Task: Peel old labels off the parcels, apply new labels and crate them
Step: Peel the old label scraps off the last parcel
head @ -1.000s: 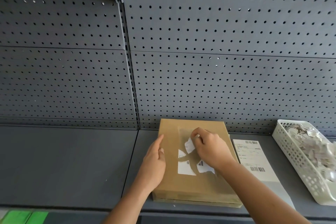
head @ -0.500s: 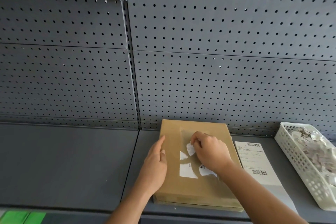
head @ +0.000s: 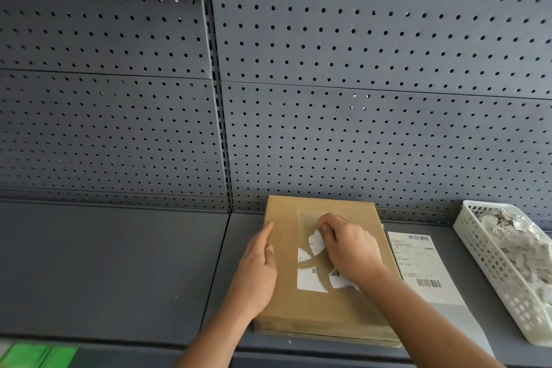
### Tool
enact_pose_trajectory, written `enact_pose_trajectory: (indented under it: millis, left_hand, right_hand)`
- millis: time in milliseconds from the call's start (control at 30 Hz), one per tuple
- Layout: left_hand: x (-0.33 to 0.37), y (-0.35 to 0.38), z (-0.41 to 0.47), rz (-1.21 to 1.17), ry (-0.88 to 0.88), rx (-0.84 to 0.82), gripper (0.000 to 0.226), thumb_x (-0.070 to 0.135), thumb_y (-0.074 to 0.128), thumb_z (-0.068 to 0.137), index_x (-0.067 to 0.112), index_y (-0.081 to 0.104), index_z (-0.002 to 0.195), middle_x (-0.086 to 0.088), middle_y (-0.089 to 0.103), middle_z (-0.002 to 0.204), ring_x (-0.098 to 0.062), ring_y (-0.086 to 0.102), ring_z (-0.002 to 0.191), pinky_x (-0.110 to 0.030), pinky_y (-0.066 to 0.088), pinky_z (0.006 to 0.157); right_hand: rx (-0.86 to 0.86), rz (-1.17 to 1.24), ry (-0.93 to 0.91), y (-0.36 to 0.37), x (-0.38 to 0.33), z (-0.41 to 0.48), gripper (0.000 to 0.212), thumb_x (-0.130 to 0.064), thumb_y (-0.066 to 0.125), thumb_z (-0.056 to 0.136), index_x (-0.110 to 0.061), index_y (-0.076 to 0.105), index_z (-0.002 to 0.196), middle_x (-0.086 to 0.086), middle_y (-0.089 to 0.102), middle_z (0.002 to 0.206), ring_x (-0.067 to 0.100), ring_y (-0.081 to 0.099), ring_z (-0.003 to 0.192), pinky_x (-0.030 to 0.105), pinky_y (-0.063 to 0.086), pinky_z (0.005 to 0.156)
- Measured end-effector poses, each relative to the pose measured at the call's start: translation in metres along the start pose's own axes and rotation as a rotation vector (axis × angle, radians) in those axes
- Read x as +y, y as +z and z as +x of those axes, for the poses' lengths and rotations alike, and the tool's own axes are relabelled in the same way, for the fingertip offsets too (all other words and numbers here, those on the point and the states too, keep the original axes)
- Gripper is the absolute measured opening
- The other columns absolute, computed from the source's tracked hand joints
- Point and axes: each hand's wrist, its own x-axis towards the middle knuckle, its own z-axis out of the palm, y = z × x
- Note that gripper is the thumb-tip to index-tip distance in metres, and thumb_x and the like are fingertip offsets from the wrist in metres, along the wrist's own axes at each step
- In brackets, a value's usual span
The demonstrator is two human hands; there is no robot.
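One wide-angle view comes from the person's head, facing a grey pegboard wall [head: 358, 39] head-on and tilted slightly down onto the shelf [head: 104, 263] below it. It sits within arm's reach: both forearms enter from the bottom edge, and the left hand [head: 257, 272] and right hand [head: 349, 248], at the parcel's [head: 298, 314] old label [head: 310, 281], lie low, right of centre. Straight lines bow near the edges.
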Motion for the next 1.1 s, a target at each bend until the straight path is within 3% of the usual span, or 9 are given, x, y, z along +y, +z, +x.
enact_pose_trajectory:
  millis: [533,1100]
  left_hand:
    - [-0.0016,0.0007,0.0014,-0.004,-0.007,0.005,0.05,0.026,0.028,0.11,0.047,0.024,0.155,0.02,0.024,0.161,-0.001,0.03,0.144,-0.02,0.023,0.113]
    - [-0.0011,-0.0003,0.0,-0.002,0.009,-0.003,0.051,0.025,0.028,0.11,0.044,0.022,0.156,0.022,0.021,0.162,0.0,0.027,0.146,-0.019,0.02,0.113]
  right_hand:
    - [0.004,-0.111,-0.017,0.0043,-0.004,-0.0004,0.026,-0.025,0.032,0.101,-0.03,0.058,0.101,-0.014,0.064,0.102,0.02,0.061,0.078,0.031,0.038,0.059]
    - [0.012,-0.038,-0.013,0.0013,-0.001,-0.0019,0.024,-0.027,0.034,0.103,-0.033,0.057,0.104,-0.016,0.061,0.105,0.021,0.062,0.081,0.033,0.041,0.062]
